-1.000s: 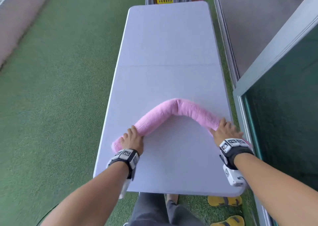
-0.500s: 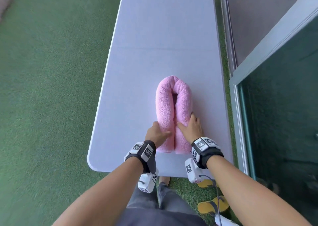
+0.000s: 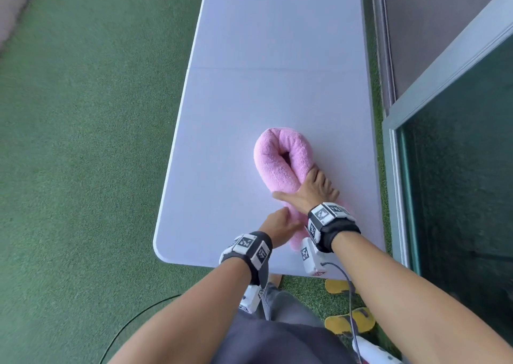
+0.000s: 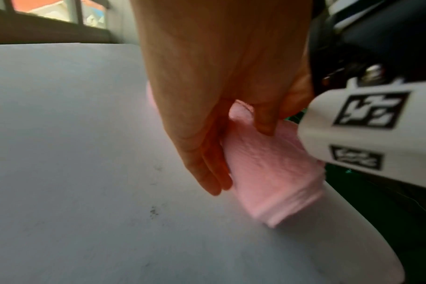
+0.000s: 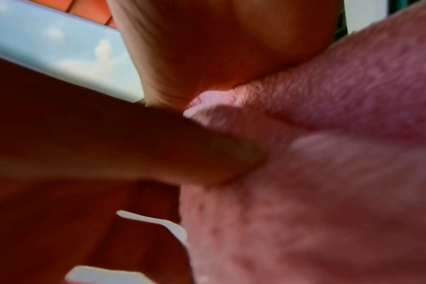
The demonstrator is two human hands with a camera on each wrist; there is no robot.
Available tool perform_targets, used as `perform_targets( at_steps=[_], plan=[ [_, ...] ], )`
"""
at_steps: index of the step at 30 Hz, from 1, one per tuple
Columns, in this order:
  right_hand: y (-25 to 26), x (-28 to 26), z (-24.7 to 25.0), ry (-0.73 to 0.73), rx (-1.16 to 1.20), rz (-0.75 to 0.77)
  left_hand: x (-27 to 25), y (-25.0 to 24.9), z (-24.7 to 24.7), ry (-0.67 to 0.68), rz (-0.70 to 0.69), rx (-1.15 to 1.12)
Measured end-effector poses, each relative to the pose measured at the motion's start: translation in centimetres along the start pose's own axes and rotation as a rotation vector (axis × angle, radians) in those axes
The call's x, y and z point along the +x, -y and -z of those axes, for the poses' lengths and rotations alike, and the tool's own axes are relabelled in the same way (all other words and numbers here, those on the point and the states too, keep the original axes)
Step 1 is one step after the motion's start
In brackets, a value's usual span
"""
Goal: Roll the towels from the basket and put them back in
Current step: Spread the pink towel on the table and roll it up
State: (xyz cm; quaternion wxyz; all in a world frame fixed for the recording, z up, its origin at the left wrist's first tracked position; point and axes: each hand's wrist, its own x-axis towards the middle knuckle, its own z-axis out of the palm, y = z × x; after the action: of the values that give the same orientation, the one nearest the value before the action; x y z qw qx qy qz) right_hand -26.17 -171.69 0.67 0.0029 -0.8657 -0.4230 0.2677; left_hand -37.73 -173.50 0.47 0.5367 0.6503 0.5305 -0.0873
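A pink towel (image 3: 277, 155), rolled into a long sausage and bent double into a U, lies on the white table (image 3: 263, 58) near its front right corner. My right hand (image 3: 308, 191) lies flat across both legs of the U, thumb stretched left, and presses them down; in the right wrist view the towel (image 5: 328, 173) fills the frame under the palm. My left hand (image 3: 277, 225) is at the near end, where it holds the towel (image 4: 268, 173) between thumb on top and fingers (image 4: 207, 173) along its side. The basket is out of view.
Green artificial turf surrounds the table. A metal-framed glass door (image 3: 394, 169) stands close along the table's right side. Yellow slippers (image 3: 341, 286) lie on the turf below the table's front edge, and a thin dark cable (image 3: 133, 319) runs over the floor at the left.
The towel roll went from a wide arc to folded double as both hands brought its ends together. My right hand then moved over both legs, and the left went to the near end.
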Motion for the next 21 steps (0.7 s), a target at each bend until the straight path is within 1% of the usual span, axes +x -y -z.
perform_targets(
  at_steps=[3,4,6,9,13,15,19,21],
  plan=[
    [-0.6,0.4,-1.4,-0.053,-0.197,0.111,-1.6,0.2,-0.5,0.199,-0.062,0.067],
    [-0.8,0.5,-1.5,-0.069,-0.227,0.134,-2.2,0.8,-0.2,0.237,-0.064,0.082],
    [-0.9,0.8,-1.0,-0.1,-0.227,0.169,-3.7,2.9,1.0,0.246,-0.03,0.076],
    [-0.5,0.4,-0.3,-0.137,-0.208,0.222,-6.5,7.2,3.2,0.196,0.056,-0.023],
    [0.7,-1.7,-1.8,-0.099,-0.247,0.242,-11.8,14.7,5.2,0.076,0.161,-0.145],
    [1.9,-2.3,-2.1,-0.075,-0.225,0.264,-14.7,19.1,5.3,0.026,0.238,-0.189],
    [5.8,-3.6,-2.2,-0.019,-0.021,0.309,-20.4,28.0,3.7,-0.109,0.441,-0.268],
    [8.4,-5.0,-2.8,-0.018,0.028,0.354,-23.0,31.4,2.6,-0.124,0.512,-0.322]
  ],
)
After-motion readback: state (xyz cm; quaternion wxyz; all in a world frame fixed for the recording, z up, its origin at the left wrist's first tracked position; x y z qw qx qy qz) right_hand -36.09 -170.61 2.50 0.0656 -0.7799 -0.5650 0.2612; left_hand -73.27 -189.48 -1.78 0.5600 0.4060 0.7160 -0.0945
